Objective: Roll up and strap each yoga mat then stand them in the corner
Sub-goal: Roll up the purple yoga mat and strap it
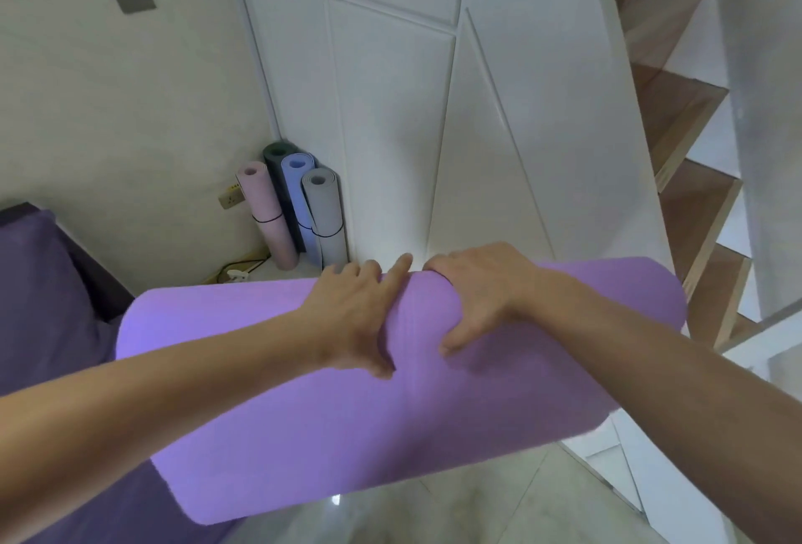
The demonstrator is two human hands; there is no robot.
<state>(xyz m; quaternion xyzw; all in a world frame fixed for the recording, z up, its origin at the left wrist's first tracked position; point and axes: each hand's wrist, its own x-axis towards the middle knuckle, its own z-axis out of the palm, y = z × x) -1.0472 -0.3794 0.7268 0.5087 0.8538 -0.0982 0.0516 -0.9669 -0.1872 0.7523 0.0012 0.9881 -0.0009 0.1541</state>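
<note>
A purple yoga mat (269, 404), rolled into a thick cylinder, lies across the middle of the view, held up in front of me. My left hand (356, 317) lies over its top, fingers spread and curving over the far side, thumb on the near side. My right hand (477, 296) grips the roll just to the right, fingers wrapped over the top and thumb pressed into the near face. No strap shows on this roll. In the far corner stand several rolled mats: pink (267, 218), dark green (280, 157), blue (299, 205) and grey (325, 218), with black straps visible on the pink and grey ones.
A dark purple sofa (39, 296) fills the left side. White panelled cabinet doors (390, 109) back the corner. Wooden stair treads (690, 196) climb on the right. A wall socket (230, 198) and a power strip with cable (241, 272) sit by the standing mats. Pale tiled floor (477, 513) lies below.
</note>
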